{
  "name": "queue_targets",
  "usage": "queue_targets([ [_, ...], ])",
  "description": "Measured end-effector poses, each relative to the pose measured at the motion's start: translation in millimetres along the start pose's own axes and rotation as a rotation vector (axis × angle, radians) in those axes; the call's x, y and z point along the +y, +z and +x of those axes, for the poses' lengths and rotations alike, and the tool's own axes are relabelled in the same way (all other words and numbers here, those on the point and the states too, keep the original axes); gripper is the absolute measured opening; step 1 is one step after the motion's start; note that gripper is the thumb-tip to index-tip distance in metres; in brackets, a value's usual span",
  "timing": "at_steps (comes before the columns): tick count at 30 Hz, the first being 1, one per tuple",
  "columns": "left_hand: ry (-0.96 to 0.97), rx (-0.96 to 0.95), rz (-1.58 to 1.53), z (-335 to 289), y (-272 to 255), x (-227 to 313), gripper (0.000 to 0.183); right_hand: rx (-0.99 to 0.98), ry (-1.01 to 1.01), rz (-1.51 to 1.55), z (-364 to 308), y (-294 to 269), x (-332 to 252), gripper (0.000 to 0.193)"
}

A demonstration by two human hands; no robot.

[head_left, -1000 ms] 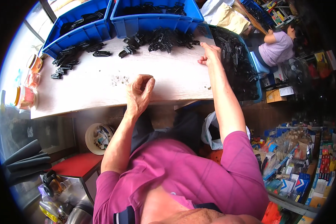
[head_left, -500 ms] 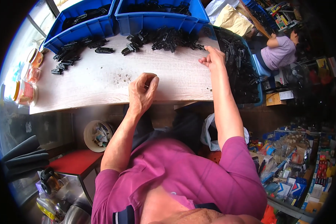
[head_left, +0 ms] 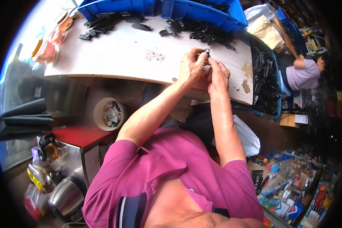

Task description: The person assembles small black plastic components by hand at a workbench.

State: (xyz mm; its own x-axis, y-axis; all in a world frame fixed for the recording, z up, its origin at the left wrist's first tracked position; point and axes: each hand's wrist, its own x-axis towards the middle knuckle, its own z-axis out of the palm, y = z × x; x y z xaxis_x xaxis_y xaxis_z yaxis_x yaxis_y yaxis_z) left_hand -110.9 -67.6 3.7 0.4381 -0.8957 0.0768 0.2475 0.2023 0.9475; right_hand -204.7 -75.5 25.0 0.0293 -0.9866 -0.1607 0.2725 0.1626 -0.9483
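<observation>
Over the near edge of the pale wooden table point(head_left: 114, 53), my two hands meet. Between the fingertips of my left hand point(head_left: 192, 66) sticks up a small black plastic part point(head_left: 206, 51), its lower end hidden by the fingers. My right hand point(head_left: 219, 76) pinches close beside it, its fingertips touching the left hand's; whether it grips the same part or another small piece I cannot tell. Beyond the hands lies a heap of black plastic parts point(head_left: 212, 36). A second heap of similar black parts point(head_left: 102, 24) spreads toward the left back.
Blue bins point(head_left: 201, 14) line the table's back. A blue-rimmed tub of black parts point(head_left: 264, 79) adjoins the right end. Orange-lidded jars point(head_left: 45, 53) stand at the left. Below are a waste bucket point(head_left: 109, 114) and a red-topped cabinet point(head_left: 78, 135). Another person point(head_left: 303, 74) sits far right.
My right hand has come back from the heap's right end to meet my left hand, which has moved right. A black part now shows between the fingers. The whole view has shifted.
</observation>
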Motion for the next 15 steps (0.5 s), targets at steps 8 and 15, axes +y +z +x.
queue_targets([
  [8, -0.304, -0.075, -0.111, 9.4, -10.7, -4.7, 0.021, -0.117, 0.104, -0.11, 3.9, 0.8, 1.2, 0.015],
  [15, -0.172, -0.062, -0.187, 8.0, -35.2, -6.3, 0.017, -0.104, 0.005, -0.064, 10.5, 0.4, 5.2, 0.019],
])
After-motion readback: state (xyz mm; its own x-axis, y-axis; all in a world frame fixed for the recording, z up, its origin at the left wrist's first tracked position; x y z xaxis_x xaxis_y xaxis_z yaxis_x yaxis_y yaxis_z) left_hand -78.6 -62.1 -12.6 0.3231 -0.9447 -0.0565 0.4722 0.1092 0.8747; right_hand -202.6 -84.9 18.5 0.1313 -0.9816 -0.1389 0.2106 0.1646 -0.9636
